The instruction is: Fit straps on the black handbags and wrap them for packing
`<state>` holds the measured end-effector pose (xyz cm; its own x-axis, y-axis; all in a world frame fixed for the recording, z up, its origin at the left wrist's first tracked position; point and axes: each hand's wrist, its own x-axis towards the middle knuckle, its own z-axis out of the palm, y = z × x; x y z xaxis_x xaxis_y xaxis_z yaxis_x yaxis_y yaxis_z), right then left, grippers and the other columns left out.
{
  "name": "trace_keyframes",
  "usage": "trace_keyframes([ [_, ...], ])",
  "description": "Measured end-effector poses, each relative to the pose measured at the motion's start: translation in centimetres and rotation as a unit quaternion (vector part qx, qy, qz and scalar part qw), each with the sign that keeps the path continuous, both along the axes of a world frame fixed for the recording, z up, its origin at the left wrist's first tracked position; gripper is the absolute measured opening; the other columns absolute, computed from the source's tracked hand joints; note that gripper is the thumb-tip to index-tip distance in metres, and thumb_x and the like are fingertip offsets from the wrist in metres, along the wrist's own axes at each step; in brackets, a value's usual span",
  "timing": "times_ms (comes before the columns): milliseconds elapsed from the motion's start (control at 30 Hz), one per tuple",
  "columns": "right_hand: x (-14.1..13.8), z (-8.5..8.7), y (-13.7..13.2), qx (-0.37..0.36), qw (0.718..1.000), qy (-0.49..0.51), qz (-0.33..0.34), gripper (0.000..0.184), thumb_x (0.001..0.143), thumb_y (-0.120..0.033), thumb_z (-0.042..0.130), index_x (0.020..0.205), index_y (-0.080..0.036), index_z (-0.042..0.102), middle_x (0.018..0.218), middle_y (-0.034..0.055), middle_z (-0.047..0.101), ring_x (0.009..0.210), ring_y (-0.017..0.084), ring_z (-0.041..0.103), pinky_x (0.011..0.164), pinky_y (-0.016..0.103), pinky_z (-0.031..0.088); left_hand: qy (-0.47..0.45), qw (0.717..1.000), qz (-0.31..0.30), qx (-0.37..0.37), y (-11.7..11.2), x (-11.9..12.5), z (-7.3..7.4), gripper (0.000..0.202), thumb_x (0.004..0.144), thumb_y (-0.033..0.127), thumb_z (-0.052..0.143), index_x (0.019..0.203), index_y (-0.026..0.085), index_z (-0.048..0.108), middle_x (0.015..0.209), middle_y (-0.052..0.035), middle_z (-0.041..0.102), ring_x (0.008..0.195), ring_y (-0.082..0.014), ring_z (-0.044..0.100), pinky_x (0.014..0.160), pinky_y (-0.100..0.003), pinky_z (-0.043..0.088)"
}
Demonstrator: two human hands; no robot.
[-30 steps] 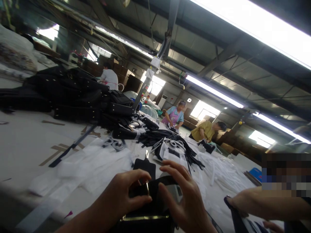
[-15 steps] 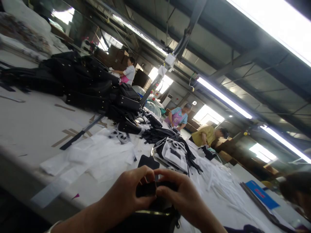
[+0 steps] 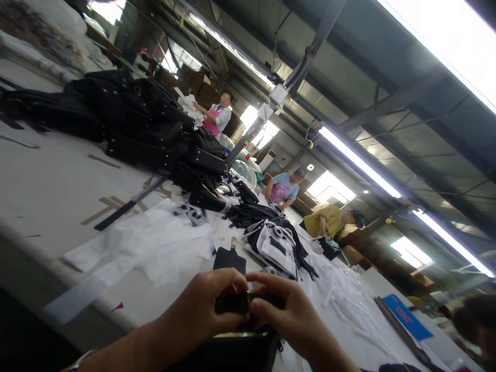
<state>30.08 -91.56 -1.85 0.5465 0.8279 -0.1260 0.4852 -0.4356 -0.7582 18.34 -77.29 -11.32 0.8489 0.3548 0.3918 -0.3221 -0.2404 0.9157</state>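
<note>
At the bottom centre, my left hand (image 3: 203, 302) pinches a black strap (image 3: 231, 304) between thumb and fingers. My right hand (image 3: 296, 312) closes on the same strap from the other side, with its thumb and fingertips by a small gold-coloured metal piece in the strap. Fingers partly hide this metal piece. Just below both hands is a black bag (image 3: 232, 354) with a gold-coloured line along its top edge. Beyond my fingers, a black tag (image 3: 229, 260) with a gold-coloured clip lies flat on the white table.
Black bags (image 3: 143, 129) are heaped at the far left. White sheets (image 3: 155, 253) spread left of my hands; black straps (image 3: 256, 214) and white strips (image 3: 341, 294) lie beyond and right. A blue box (image 3: 406, 316) sits at right. Several people work farther back.
My hands keep nearly the same grip on the strap. The view has shifted slightly, and more of the black tag shows. A person at the back has raised some white sheets.
</note>
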Motion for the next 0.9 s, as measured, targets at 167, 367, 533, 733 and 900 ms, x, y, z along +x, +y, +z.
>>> trace_keyframes([
  [167, -0.3, 0.3, 0.4, -0.019, 0.999, -0.029, -0.02, 0.033, 0.076, -0.037, 0.079, 0.105, -0.021, 0.076, 0.085, 0.0044, 0.078, 0.075, 0.021, 0.07, 0.067, 0.028, 0.051, -0.03, 0.998, -0.027, -0.046, 1.1, -0.5, -0.8, 0.038, 0.072, 0.019, 0.083, 0.107, 0.025, 0.071, 0.105, 0.0016, 0.075, 0.092, -0.0175, 0.069, 0.081, -0.024, 0.053],
  [367, 0.9, -0.6, -0.2, -0.004, 0.997, -0.063, -0.035, 0.029, 0.077, -0.043, 0.079, 0.093, -0.018, 0.079, 0.088, 0.0069, 0.078, 0.082, 0.023, 0.07, 0.073, 0.03, 0.052, 0.084, 0.992, 0.082, -0.051, 3.2, -4.2, -5.5, 0.033, 0.098, 0.045, 0.05, 0.097, 0.021, 0.073, 0.09, -0.0022, 0.077, 0.088, -0.0219, 0.072, 0.08, -0.029, 0.054],
  [533, 0.7, -1.3, 0.2, 0.037, 0.993, -0.078, -0.074, 0.032, 0.072, -0.048, 0.08, 0.084, -0.018, 0.078, 0.081, 0.0057, 0.076, 0.075, 0.022, 0.067, 0.069, 0.03, 0.051, 0.124, 0.99, 0.058, -0.038, 1.4, -5.7, -9.1, 0.07, 0.062, 0.032, 0.089, 0.127, 0.03, 0.064, 0.127, -0.003, 0.07, 0.114, -0.0294, 0.064, 0.099, -0.037, 0.05],
  [733, 0.7, -1.6, 0.3, 0.022, 0.996, -0.049, -0.073, 0.037, 0.074, -0.052, 0.08, 0.088, -0.019, 0.077, 0.079, 0.0056, 0.074, 0.071, 0.021, 0.066, 0.064, 0.028, 0.051, 0.081, 0.997, 0.008, -0.013, 1.5, -4.2, -8.1, 0.074, 0.06, 0.037, 0.093, 0.129, 0.037, 0.065, 0.119, 0.0, 0.068, 0.108, -0.0263, 0.065, 0.096, -0.034, 0.051],
  [900, -0.1, -2.0, 0.5, 0.057, 0.992, -0.034, -0.109, 0.04, 0.069, -0.054, 0.083, 0.083, -0.017, 0.077, 0.074, 0.0058, 0.074, 0.069, 0.02, 0.064, 0.062, 0.027, 0.049, 0.033, 0.999, 0.018, 0.012, 1.8, -3.0, -7.1, 0.06, 0.059, 0.047, 0.093, 0.113, 0.032, 0.075, 0.114, -0.002, 0.062, 0.107, -0.0259, 0.062, 0.093, -0.032, 0.05],
])
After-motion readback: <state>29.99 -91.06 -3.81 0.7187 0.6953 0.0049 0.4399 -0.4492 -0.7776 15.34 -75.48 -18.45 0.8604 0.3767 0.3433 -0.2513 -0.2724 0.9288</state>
